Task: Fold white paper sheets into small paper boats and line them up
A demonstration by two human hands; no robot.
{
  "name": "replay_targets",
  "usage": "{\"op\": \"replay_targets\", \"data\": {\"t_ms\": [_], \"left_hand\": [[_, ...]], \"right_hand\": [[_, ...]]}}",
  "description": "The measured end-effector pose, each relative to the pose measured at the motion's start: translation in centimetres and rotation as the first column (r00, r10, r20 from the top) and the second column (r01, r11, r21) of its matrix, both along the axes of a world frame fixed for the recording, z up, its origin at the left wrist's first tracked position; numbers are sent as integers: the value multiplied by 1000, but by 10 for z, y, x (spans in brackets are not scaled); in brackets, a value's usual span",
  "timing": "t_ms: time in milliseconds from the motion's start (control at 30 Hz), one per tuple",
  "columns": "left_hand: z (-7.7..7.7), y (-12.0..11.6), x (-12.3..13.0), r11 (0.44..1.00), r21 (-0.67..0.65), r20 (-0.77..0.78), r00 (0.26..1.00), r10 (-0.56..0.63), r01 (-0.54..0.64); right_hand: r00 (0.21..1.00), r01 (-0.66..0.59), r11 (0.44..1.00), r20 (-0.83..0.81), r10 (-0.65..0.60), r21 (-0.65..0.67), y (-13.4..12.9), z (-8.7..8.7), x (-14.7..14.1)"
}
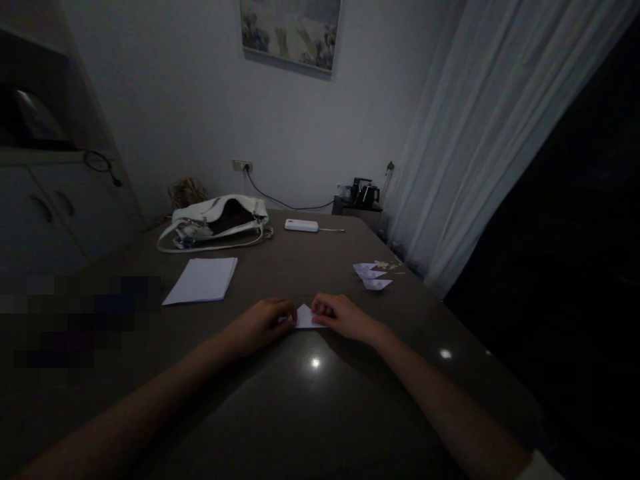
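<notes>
A small folded sheet of white paper (pixel 305 317) lies on the dark table, its peak pointing away from me and its straight edge towards me. My left hand (pixel 265 323) grips its left end with curled fingers. At the opposite end, my right hand (pixel 345 316) pinches the paper between thumb and bent fingers. Both hands cover the paper's ends, so only the middle shows. Folded paper boats (pixel 371 275) sit to the right, beyond my right hand. A stack of white paper sheets (pixel 203 280) lies to the left, beyond my left hand.
A white handbag (pixel 217 220) rests at the table's far left. Near the far edge lies a white power bank (pixel 301 226) with a short cable. Small pale scraps (pixel 385 265) are scattered near the right edge. A black kettle (pixel 369 194) stands beyond the table, beside the curtain (pixel 450 113).
</notes>
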State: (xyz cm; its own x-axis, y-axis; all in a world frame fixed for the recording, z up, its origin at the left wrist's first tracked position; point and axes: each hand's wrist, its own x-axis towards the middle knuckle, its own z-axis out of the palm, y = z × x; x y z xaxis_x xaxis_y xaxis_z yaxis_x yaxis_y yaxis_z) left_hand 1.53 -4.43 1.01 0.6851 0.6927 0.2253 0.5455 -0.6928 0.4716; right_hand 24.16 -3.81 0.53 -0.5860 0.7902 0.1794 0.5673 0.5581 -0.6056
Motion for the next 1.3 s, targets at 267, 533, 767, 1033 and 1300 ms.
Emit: {"op": "replay_targets", "data": {"t_ms": [267,533,767,1033,1300], "left_hand": [[-4,4,-1,997,73,-76,997,-25,30],[1,-3,2,990,132,-108,994,-25,39],[-5,1,3,998,65,-70,998,-6,11],[-3,-1,5,999,50,-61,998,4,-1],[-5,0,7,1000,13,-29,999,15,-15]], "right_hand": [[995,-32,990,97,18,135,-2,4,-2],[984,-143,977,129,123,161,-4,6,-3],[986,-130,982,122,113,140,-4,5,-4],[988,-115,985,115,100,129,-3,4,-4],[988,-125,982,107,111,139,-2,3,-5]]}}
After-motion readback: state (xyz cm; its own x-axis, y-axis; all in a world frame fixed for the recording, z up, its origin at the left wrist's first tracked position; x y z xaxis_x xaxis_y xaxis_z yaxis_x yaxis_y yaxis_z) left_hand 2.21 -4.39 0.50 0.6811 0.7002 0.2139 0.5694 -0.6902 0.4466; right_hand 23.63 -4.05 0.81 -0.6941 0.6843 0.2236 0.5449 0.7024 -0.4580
